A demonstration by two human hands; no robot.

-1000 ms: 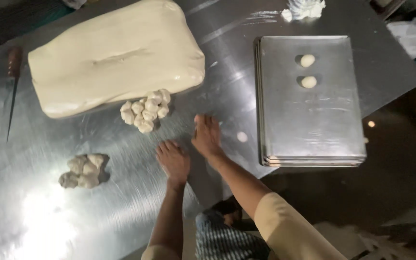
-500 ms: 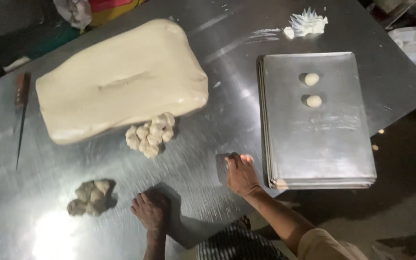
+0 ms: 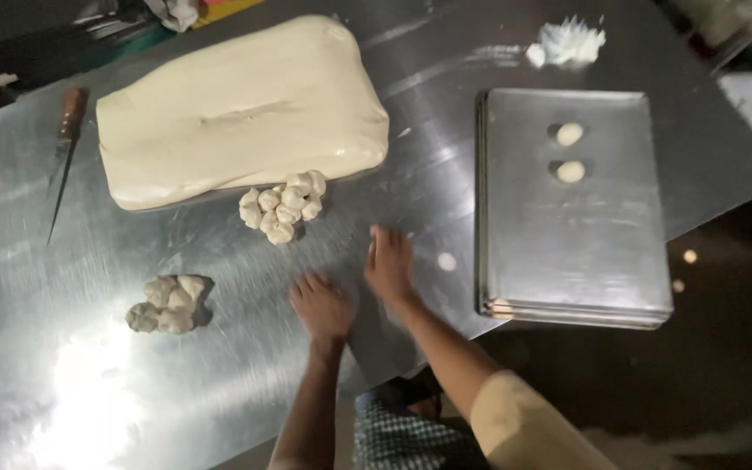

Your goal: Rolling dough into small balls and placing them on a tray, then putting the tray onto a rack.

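1. Small dough pieces point(image 3: 281, 207): pale, knobbly lumps in a loose heap on the steel counter point(image 3: 176, 365), touching the near edge of the large dough slab point(image 3: 241, 113). Nearest thing to both hands.
2. Left hand point(image 3: 321, 305): palm down, flat on the counter, fingers spread, nothing under it that I can see.
3. Right hand point(image 3: 390, 261): palm down, fingers straight and together, pointing toward the slab; blurred, so cannot tell whether it covers anything.
4. The hands lie side by side, just apart.
5. Second dough heap point(image 3: 167, 303) left of the hands.
6. Tray stack point(image 3: 567, 252) at right carries two dough balls point(image 3: 569, 134).
7. Knife point(image 3: 64, 144) beyond the slab's left end.
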